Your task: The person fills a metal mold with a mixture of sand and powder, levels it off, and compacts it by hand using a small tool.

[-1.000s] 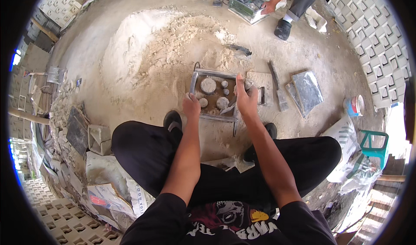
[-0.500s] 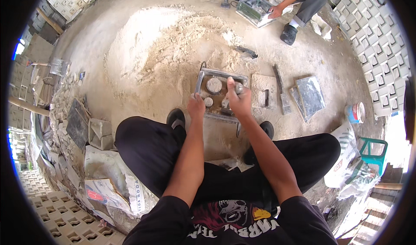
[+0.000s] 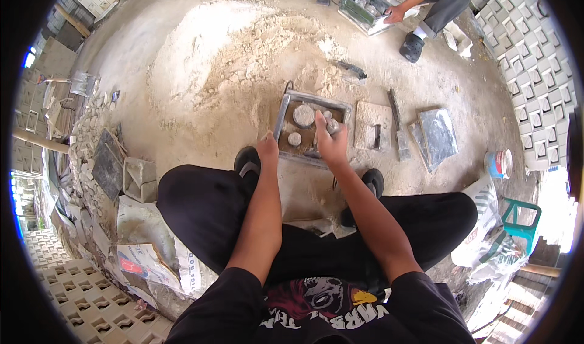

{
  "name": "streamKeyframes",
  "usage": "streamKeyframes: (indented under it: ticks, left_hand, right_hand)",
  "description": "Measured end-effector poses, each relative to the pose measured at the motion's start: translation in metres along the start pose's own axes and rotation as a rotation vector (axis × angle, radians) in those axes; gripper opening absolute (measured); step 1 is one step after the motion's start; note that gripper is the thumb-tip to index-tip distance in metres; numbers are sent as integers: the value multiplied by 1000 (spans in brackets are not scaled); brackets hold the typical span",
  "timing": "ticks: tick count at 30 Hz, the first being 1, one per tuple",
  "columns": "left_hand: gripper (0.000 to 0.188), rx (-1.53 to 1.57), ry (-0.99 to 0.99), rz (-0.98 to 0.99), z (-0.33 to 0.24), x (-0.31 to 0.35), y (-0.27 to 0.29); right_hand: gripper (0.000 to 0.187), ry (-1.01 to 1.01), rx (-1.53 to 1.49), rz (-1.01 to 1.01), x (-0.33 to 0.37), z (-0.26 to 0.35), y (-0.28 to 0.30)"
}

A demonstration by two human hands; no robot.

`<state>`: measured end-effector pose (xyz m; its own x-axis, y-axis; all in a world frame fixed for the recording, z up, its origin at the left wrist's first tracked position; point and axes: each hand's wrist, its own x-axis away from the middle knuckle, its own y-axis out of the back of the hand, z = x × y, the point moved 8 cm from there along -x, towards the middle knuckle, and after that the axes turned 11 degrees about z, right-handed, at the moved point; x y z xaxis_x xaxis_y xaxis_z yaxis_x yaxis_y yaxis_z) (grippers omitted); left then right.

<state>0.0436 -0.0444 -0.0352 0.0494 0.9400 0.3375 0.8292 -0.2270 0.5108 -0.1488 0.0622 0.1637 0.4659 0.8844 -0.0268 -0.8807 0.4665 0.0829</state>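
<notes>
**Hands drawn back toward the near rim of the mould**

Pulled back since a second ago: both hands, then spread over the two sides of the square metal mould (image 3: 311, 126), now closer together at its near edge. Right hand (image 3: 331, 146) closed around a small grey round piece (image 3: 333, 125), held over the mould's right half. Left hand (image 3: 267, 152) resting at the mould's near left corner, fingers curled down; grip on the rim itself not clear enough to tell. Sits on the sandy ground directly ahead of the black shoes (image 3: 248, 161), between the spread knees in black trousers. Inside the brown tray: a larger round grey disc (image 3: 303, 115) toward the far side, a smaller one (image 3: 294, 139) nearer the left hand.

Just right of the mould, a flat pale slab (image 3: 372, 125) with a dark tool on it, then a long trowel-like blade (image 3: 398, 128) and a dark square plate (image 3: 438, 134). Beyond, a broad heap of pale sand (image 3: 231, 58). Further right, a small paint tin (image 3: 500, 163), a green stool (image 3: 520, 219), and stacked patterned blocks (image 3: 529, 70). At the top, another person's hand (image 3: 392, 15) on a second mould (image 3: 365, 9).
</notes>
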Motion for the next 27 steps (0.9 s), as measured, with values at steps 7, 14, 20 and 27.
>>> streamKeyframes:
  ticks: [7,14,20,27]
  left_hand:
    - [60,-152,106,58,33,-7,-17]
    - [77,-64,202,51,23,1,-12]
    - [89,187,202,199,65,-23,-34]
    - [104,637,94,653,113,-86,-62]
  right_hand:
    - [43,104,-33,91,8,-12,-18]
    - [45,118,19,106,15,10,-37]
    - [46,-47,-40,92,0,36,-43]
    - [46,59,21,161,-4,48,-82]
